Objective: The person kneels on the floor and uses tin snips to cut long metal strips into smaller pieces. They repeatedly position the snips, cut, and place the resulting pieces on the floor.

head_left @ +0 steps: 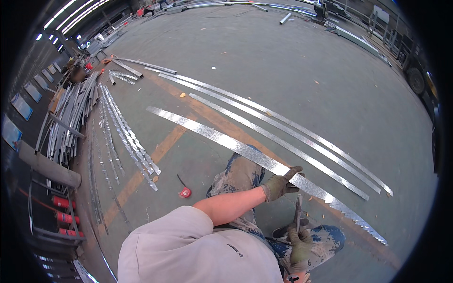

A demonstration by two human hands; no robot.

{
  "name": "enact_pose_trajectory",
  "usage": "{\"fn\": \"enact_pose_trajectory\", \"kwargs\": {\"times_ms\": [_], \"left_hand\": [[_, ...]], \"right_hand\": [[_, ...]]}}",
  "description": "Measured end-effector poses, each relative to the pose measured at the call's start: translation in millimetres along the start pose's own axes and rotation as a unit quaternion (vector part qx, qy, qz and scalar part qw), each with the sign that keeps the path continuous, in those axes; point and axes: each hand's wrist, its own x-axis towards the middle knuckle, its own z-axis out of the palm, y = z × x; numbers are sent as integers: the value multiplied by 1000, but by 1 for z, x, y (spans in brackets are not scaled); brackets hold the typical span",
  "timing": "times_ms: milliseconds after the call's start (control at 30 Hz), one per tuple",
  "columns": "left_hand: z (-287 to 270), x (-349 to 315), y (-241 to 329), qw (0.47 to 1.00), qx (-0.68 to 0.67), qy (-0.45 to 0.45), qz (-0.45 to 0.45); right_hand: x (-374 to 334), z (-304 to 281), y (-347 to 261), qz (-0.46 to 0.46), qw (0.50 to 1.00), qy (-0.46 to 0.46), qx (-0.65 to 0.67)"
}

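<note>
My left hand (279, 185), in a dull green work glove, is closed on the edge of a long shiny metal strip (222, 139). The strip slants across my bent knees from the far left to the near right. Saw-like notches (361, 222) run along its near right end. Below the strip, my gloved right hand (300, 246) is closed around a narrow metal hand tool (298, 212) that points up towards the strip. Its exact kind is hard to make out.
Several plain metal strips (283, 127) lie beyond mine. Notched strips (125, 127) lie to the left, by a heap of metal profiles (73, 115). A red tape measure (185, 192) rests beside my knee. Red cylinders (66, 218) stand at the left; a vehicle wheel (416, 80) is far right.
</note>
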Motion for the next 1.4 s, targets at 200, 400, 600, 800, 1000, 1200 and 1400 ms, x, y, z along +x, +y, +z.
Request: {"fn": "enact_pose_trajectory", "kwargs": {"times_ms": [200,400,600,800,1000,1200,1400], "left_hand": [[-6,4,-6,1000,-24,2,12],[-10,3,-11,999,-36,-8,30],[-12,11,-13,998,-31,41,33],[-13,9,-5,999,-19,21,41],[-8,2,7,1000,-25,12,7],[-7,3,4,998,-46,-38,-2],[-5,3,3,998,-36,-44,-1]], "right_hand": [[-3,-2,-26,-124,992,-9,-33],[-4,1,-25,-199,965,30,-170],[-3,14,-19,-17,986,-61,153],[11,9,6,99,928,-113,341],[28,11,25,121,941,-60,310],[39,10,25,142,961,-24,236],[50,19,28,146,974,-2,176]]}}
